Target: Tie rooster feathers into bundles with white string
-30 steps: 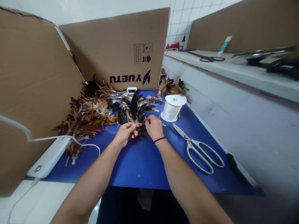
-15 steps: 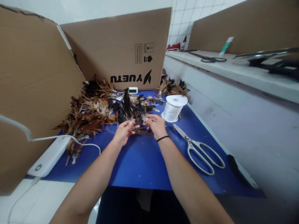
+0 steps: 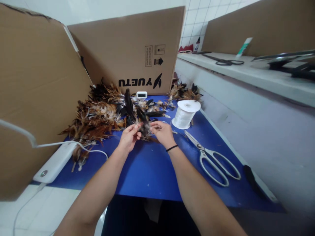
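Note:
My left hand (image 3: 128, 137) pinches the stems of a small bunch of black feathers (image 3: 133, 111) that stands up from my fingers. My right hand (image 3: 162, 131), with a black band on the wrist, closes its fingertips on the same bunch from the right, just above the blue mat (image 3: 152, 167). Behind both hands lies a heap of brown and black feathers (image 3: 98, 118). A spool of white thread (image 3: 185, 114) stands just right of my right hand.
Large metal scissors (image 3: 213, 157) lie on the mat at the right. A white power bank (image 3: 55, 162) with a cable rests at the left edge. Cardboard panels (image 3: 128, 46) wall the back and left. A small white timer (image 3: 141, 94) sits by the box. A white ledge (image 3: 246, 72) runs at right.
The feather bunch has turned between my fingers, its tall black feather now leaning left. Both hands stay close together, shifted slightly up in view.

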A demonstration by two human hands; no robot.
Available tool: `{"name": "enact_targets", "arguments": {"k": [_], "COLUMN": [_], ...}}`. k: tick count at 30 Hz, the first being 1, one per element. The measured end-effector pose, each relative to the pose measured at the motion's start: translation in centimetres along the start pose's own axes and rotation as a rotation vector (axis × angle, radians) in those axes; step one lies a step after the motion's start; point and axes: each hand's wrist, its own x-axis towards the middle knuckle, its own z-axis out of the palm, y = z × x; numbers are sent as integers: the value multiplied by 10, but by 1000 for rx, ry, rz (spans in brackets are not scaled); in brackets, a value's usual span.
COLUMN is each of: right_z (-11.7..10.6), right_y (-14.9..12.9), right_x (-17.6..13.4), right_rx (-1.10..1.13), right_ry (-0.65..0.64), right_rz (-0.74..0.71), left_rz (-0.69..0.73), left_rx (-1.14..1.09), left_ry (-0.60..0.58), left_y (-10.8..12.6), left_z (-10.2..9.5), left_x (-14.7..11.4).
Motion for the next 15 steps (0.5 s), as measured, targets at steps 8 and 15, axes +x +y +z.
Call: {"name": "enact_targets", "arguments": {"k": [8,15], "right_z": [4,5], "right_y": [-10,-11], "right_x": [-9,-7], "right_rx": [-148,146], "right_ry": [-213,-314], "right_rz": [-125,52], "left_rz": [60,12], "left_rx": [62,188], "left_ry": [4,-125], "left_y": [-3,-3], "left_z": [-5,-3], "left_x": [5,1]}}
